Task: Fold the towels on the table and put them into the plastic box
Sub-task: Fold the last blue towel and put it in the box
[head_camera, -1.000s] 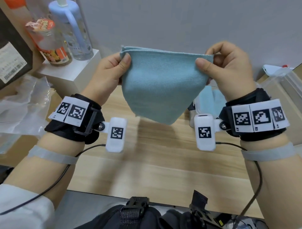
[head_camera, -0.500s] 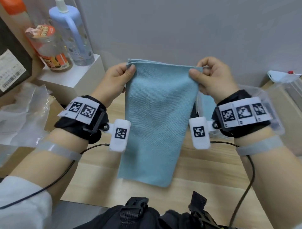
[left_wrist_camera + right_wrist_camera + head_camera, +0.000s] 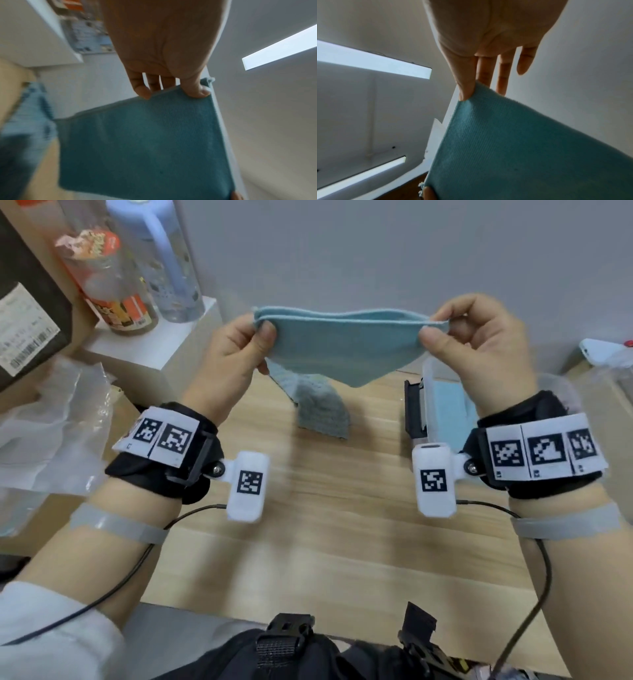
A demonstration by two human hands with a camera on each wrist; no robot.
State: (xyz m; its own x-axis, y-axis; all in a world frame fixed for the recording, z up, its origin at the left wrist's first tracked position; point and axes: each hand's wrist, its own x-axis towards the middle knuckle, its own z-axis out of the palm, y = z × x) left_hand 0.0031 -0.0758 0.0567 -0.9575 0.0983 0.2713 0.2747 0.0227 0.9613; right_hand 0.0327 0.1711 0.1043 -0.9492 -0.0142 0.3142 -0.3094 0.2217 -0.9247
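Both hands hold a light blue towel (image 3: 342,347) in the air above the wooden table (image 3: 342,508). My left hand (image 3: 262,332) pinches its top left corner between thumb and fingers, and my right hand (image 3: 430,335) pinches the top right corner. Two layered edges show along the top. A blurred lower part (image 3: 318,409) of the towel trails beneath. The wrist views show the left thumb (image 3: 200,92) and the right thumb (image 3: 465,93) pressed on the cloth (image 3: 145,142) (image 3: 522,142). The clear plastic box (image 3: 428,392) stands under my right hand with a blue towel (image 3: 448,412) inside.
Bottles (image 3: 171,268) stand on a white block (image 3: 150,344) at the back left, beside a dark carton (image 3: 27,302). Crumpled clear plastic (image 3: 51,422) lies at the left. The grey wall is close behind. The table's near edge (image 3: 308,611) is by my body.
Half a second ago the towel hung long between my hands. Now the hands are wider apart, the top edge sags, and the lower end has swung up and away, blurred.
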